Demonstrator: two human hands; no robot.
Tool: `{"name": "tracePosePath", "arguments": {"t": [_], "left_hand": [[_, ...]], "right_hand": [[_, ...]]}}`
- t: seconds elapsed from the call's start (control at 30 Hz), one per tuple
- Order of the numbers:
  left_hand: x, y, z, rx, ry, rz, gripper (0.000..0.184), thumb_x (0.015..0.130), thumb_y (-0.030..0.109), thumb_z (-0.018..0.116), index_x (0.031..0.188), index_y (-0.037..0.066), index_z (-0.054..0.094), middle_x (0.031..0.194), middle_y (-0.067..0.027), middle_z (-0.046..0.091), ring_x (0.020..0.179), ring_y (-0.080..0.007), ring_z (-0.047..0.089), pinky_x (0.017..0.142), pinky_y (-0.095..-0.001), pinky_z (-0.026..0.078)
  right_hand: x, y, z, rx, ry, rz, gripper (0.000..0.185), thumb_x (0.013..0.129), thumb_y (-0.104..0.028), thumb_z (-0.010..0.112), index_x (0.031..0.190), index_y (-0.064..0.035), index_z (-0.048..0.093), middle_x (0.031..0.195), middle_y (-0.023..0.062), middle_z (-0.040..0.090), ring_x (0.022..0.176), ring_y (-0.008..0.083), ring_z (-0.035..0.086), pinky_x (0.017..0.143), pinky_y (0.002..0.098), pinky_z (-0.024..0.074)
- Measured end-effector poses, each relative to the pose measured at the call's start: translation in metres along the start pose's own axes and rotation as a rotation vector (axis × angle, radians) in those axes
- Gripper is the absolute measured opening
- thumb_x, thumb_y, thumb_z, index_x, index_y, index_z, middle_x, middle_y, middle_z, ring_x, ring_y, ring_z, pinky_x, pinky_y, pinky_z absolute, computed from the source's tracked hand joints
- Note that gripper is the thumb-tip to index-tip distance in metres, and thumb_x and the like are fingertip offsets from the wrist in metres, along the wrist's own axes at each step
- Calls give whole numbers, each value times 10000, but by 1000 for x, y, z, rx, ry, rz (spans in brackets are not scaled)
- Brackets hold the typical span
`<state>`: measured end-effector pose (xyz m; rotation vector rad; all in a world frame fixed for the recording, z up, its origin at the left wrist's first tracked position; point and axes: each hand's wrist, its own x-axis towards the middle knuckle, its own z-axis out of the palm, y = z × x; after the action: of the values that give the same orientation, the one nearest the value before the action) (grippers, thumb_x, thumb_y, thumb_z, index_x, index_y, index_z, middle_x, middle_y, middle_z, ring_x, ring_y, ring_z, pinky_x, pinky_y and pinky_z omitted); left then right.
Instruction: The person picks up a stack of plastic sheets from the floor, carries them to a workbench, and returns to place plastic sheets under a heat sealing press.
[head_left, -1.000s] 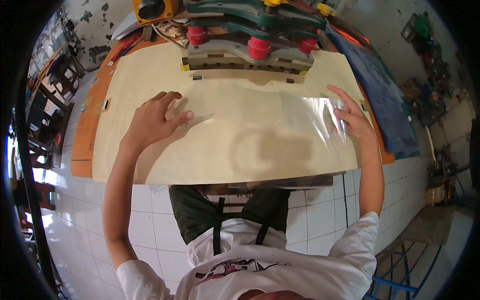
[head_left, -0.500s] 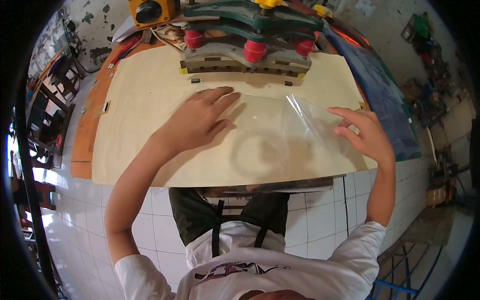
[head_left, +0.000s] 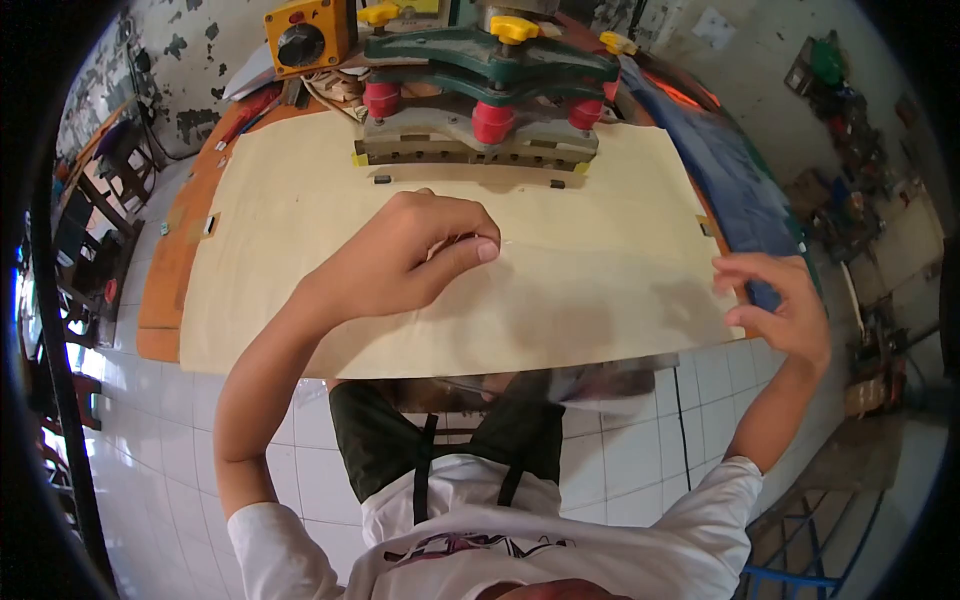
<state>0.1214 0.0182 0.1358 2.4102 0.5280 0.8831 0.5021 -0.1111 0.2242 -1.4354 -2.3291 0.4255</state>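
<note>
My left hand [head_left: 420,255] is over the middle of the cream board [head_left: 290,210], its thumb and index finger pinched together. A faint, nearly invisible clear plastic sheet [head_left: 560,262] appears to run rightward from that pinch. Most of its outline is lost against the board. By the board's right edge, my right hand [head_left: 785,305] is curved with thumb and fingers apart, holding nothing I can see. Beyond my hands stands a press head with a dark green frame [head_left: 490,62], red knobs [head_left: 492,122] and a long grey bar [head_left: 470,152] at its base.
Two small dark blocks, one of them a left block [head_left: 382,180], lie before the bar. A yellow switch box [head_left: 305,38] stands at the back left. Blue sheeting [head_left: 725,175] covers the table's right side. Below the front edge, something shiny and blurred [head_left: 610,385] shows above the tiled floor.
My left hand has gone from lying spread on the board to a pinch. The right hand has moved right and slightly nearer me. The plastic sheet's bright fold no longer shows.
</note>
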Motion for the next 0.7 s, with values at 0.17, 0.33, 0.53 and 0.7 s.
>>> {"name": "tracePosePath", "arguments": {"t": [0.17,0.33,0.53,0.7], "left_hand": [[10,45,-12,115,-95,143,84,887,88,667,884,8,640,749,-113,627,636,-279,597,661,-375,456],[7,59,-22,167,-32,160,82,874,79,675,852,7,642,748,-123,623,602,-274,576,591,-350,435],[-26,46,-68,153,78,-147,216,941,153,659,815,-19,626,676,-5,572,594,-81,451,525,-262,359],[-35,41,-78,-103,47,-385,277,985,216,622,817,0,580,666,52,480,591,-39,384,509,-236,312]], "right_hand": [[55,-44,35,29,-5,-336,640,771,-217,790,1328,6,565,1335,203,578,1222,333,578,1025,400,441],[97,-75,92,301,-144,-71,324,881,-210,708,1085,37,663,959,153,727,862,281,712,790,355,541],[102,-44,91,585,-168,13,174,924,-123,653,910,48,683,750,85,690,676,107,641,638,258,509],[100,-33,70,565,-120,25,145,948,-81,612,914,38,689,688,42,640,600,75,571,561,240,467]]}}
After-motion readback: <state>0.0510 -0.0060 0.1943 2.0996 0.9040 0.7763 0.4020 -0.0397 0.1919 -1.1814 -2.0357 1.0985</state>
